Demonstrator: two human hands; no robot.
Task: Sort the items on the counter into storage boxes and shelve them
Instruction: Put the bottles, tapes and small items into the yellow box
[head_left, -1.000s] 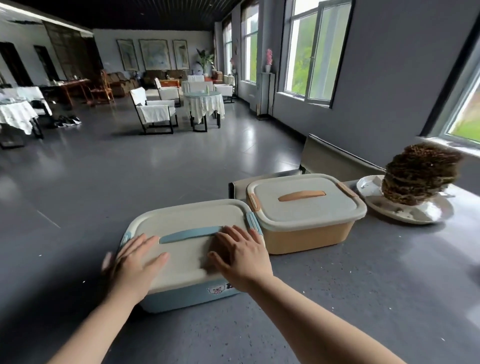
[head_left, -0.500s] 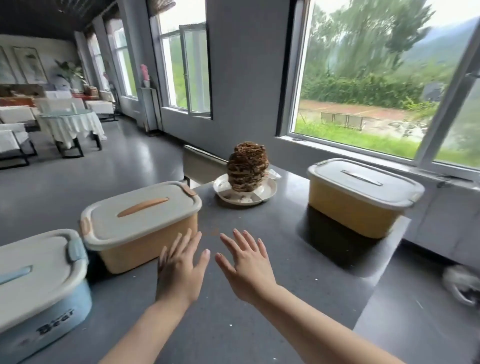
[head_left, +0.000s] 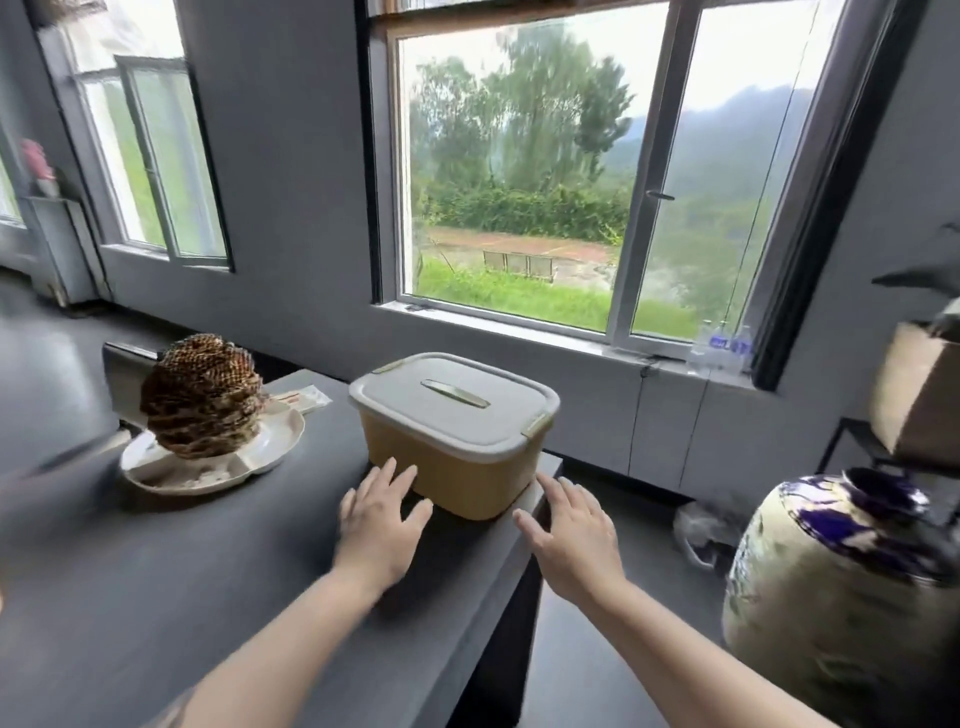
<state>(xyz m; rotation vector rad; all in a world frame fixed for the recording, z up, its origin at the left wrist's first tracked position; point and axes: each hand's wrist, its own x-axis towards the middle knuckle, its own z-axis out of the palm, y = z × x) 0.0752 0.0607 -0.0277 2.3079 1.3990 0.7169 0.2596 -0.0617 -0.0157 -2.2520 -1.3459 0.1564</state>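
A: Hands, quick?

B: My left hand (head_left: 382, 522) is flat and wide, fingers spread, holding nothing. Its fingertips (head_left: 400, 475) reach the near-left side of the yellow storage box (head_left: 457, 467); touching or just short, can't tell, it's blurred. My right hand (head_left: 571, 535) is open too, fingers spread, empty, just beside the box's near-right corner, past the counter's end.

A: Box location?

B: On the dark counter (head_left: 208, 561), at its far right end, under the big window (head_left: 524, 171). The grey lid (head_left: 452, 402) is on, its flat handle (head_left: 454, 392) lying along the top, a clip (head_left: 535, 423) at the right corner.

A: Anything else on the counter?

B: A white plate (head_left: 270, 452) to the left, well apart from the box, with a brown honeycomb-like lump (head_left: 202, 397) sitting on it. A small white packet (head_left: 306, 400) just behind the plate.

A: Off the counter?

B: A blue-and-cream ceramic jar (head_left: 841, 587) on the right, down low. A cardboard box (head_left: 919, 395) on a black rack above it. Bottles (head_left: 722, 343) on the sill, blurry.
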